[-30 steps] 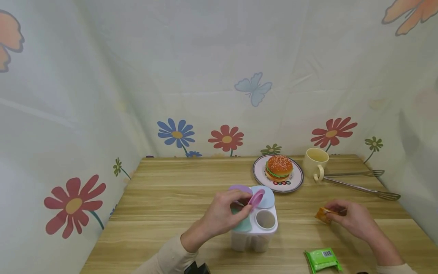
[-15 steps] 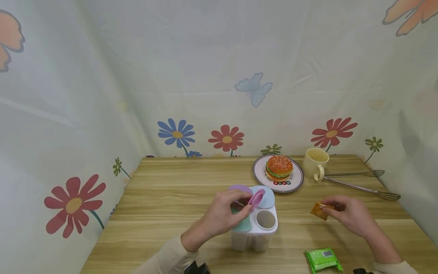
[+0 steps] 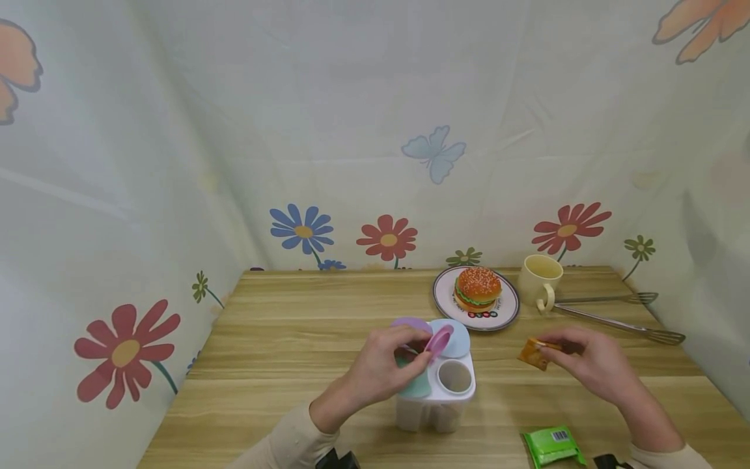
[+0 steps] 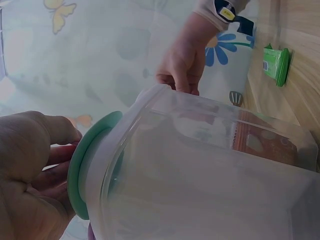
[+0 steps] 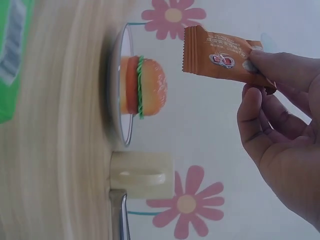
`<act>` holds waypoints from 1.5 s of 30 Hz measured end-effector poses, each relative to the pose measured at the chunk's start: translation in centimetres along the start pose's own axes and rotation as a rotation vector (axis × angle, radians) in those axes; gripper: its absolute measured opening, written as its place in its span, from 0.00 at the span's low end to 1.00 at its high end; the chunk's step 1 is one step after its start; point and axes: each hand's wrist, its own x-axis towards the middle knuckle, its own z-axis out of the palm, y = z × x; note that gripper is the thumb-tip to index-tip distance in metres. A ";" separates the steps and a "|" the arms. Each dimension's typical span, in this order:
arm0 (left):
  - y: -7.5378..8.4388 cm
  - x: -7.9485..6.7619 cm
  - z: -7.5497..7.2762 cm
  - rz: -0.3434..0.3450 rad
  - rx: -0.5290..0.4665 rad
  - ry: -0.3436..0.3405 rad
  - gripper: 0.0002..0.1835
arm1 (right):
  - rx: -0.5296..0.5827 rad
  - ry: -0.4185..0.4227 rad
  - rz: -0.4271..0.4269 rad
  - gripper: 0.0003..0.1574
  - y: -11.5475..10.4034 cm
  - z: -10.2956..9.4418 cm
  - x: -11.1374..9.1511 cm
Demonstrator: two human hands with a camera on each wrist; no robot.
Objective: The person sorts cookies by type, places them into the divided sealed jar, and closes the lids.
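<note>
A pink lid [image 3: 441, 341] is pinched by the left hand [image 3: 383, 365] over the container [image 3: 448, 417], whose near right compartment is uncovered. An orange packet [image 3: 533, 354] is held by one end between the right thumb and fingers, the right hand [image 3: 597, 365] being raised above the table [image 3: 293, 306] to the container's right. A green packet [image 3: 553, 446] is seen lying nearer. Behind, a burger [image 3: 477, 288] is borne by a plate [image 3: 443, 303], beside a mug [image 3: 532, 286].

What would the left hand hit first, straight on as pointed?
Probably the pale-blue round plastic lid, just beyond the pink round plastic lid in the left hand; height unclear, it may pass above.
</note>
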 end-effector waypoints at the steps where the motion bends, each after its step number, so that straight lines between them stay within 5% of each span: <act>1: 0.0 0.0 0.0 0.001 -0.001 0.000 0.13 | 0.004 0.012 -0.014 0.12 -0.2 0.0 0.1; 23: 0.1 0.0 0.1 0.006 0.004 0.006 0.13 | 0.160 0.091 -0.161 0.16 -4.6 0.4 1.0; 45: -0.1 0.2 0.1 0.042 0.000 0.009 0.11 | 0.329 0.042 -0.280 0.18 -7.8 1.1 2.4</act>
